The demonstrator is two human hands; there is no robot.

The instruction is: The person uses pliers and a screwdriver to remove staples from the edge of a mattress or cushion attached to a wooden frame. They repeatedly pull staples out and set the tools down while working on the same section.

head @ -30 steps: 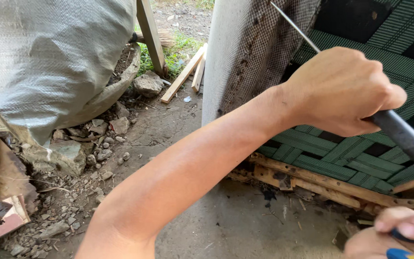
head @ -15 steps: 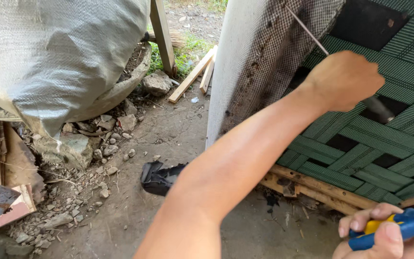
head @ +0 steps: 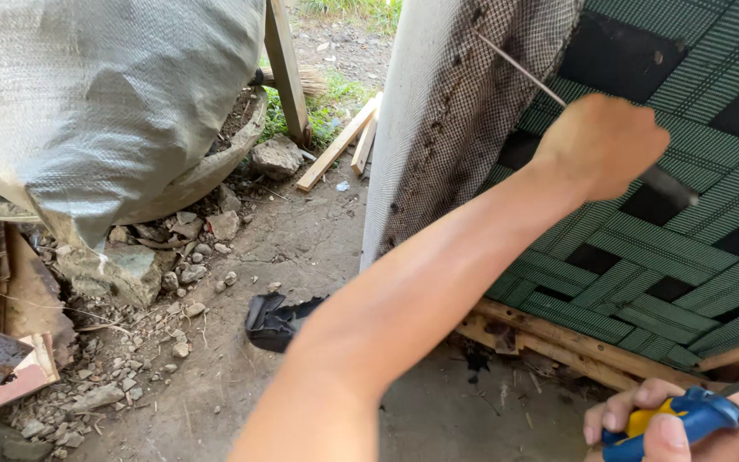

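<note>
My left hand is stretched out and closed around a screwdriver; its thin metal shaft points up left at the grey mesh fabric, and its dark handle sticks out to the right of my fist. Behind the hand lies green woven webbing on a wooden frame. At the bottom right corner my right hand grips a blue and yellow tool handle, low and close to me.
A big grey sack hangs at upper left over stones and rubble. A black rag lies on the dirt ground. Wooden slats lie further back, and a wooden post leans by the sack.
My left hand has moved away and up along the webbing with the screwdriver. My right hand has come further into view with the blue and yellow tool. The black rag is now uncovered.
</note>
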